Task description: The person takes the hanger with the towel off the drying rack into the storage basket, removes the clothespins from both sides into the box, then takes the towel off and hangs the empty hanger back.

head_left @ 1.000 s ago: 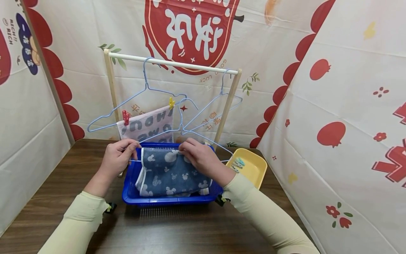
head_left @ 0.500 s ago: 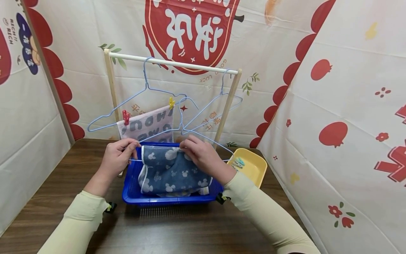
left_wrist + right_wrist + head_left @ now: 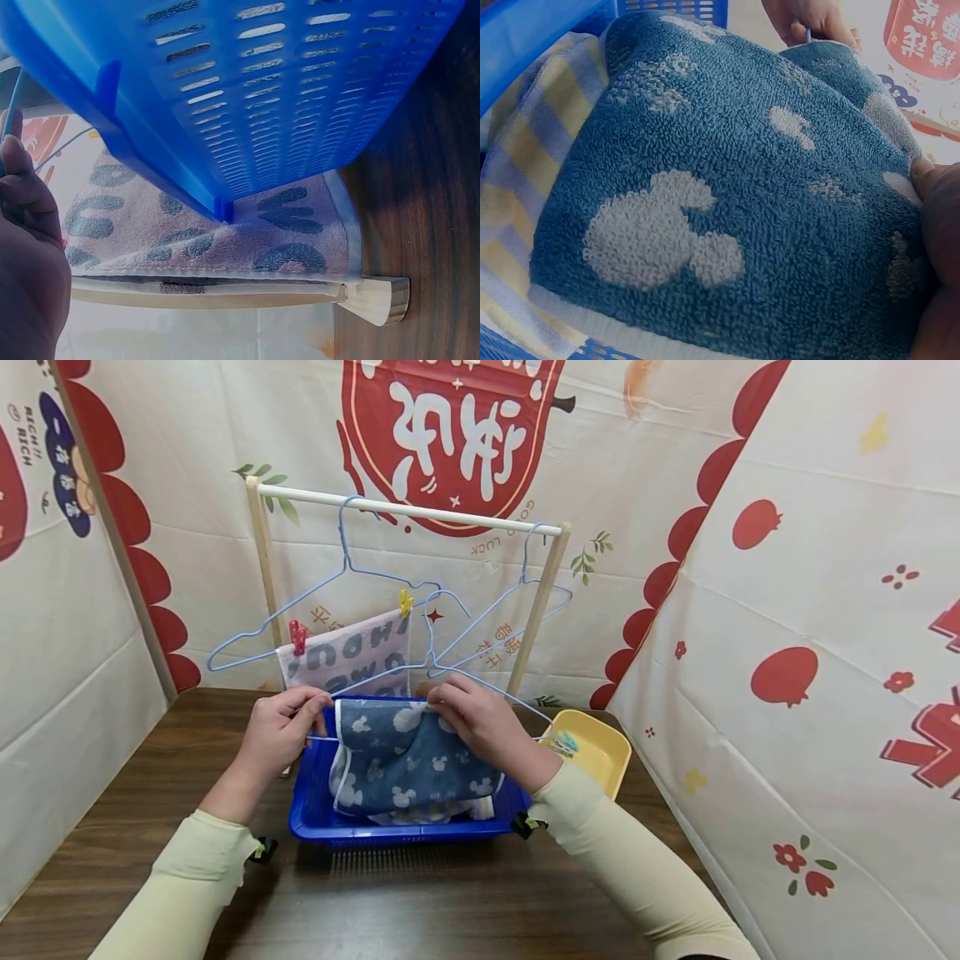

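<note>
1. The left hand (image 3: 281, 731) pinches the left end of a blue wire hanger (image 3: 430, 662) between thumb and fingers
2. The right hand (image 3: 480, 722) pinches the upper edge of a dark blue towel (image 3: 408, 756) with pale mouse-head shapes
3. This towel hangs over the blue basket (image 3: 405, 833) on the table (image 3: 375, 902); the hanger's lower bar shows at both its sides
4. Inside the basket, under the towel, lies a yellow-and-grey striped cloth (image 3: 517, 165)
5. Behind stands a rack (image 3: 412, 510) with two more blue hangers, the left one bearing a pink towel (image 3: 352, 660) fixed by a red clip (image 3: 297, 637) and a yellow clip (image 3: 406, 603)
6. Beside the basket, at right, a yellow tray (image 3: 603, 747) holds clothespins (image 3: 564, 743)
</note>
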A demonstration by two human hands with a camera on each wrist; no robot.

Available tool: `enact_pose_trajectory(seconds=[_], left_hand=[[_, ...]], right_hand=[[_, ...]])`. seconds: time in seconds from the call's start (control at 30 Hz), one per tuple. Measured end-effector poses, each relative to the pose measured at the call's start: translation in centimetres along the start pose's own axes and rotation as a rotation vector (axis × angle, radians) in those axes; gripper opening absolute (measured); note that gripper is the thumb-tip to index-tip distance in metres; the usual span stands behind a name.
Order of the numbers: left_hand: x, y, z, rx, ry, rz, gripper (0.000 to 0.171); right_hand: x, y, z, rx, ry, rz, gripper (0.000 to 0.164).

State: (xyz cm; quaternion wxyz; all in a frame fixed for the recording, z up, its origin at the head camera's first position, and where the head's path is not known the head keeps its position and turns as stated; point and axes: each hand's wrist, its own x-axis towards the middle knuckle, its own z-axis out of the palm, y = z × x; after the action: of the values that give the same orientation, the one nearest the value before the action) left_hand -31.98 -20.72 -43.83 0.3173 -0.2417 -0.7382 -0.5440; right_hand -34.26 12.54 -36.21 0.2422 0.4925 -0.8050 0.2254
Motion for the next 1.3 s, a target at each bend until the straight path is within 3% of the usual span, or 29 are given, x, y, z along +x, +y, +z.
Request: enact_pose_trajectory(seconds=[0.67,1.3], left_hand=[[0.0,0.1,-0.1,0.012,-0.005,-0.023,0.016],[-0.1,0.0,0.0,0.035,-0.005,-0.036,0.014]], right_hand=[[0.4,-0.3,-0.7,-0.018,0.061,-0.004,0.008],[0.5,-0.2,-1.3,0.05,0.145,-0.021,0.01]])
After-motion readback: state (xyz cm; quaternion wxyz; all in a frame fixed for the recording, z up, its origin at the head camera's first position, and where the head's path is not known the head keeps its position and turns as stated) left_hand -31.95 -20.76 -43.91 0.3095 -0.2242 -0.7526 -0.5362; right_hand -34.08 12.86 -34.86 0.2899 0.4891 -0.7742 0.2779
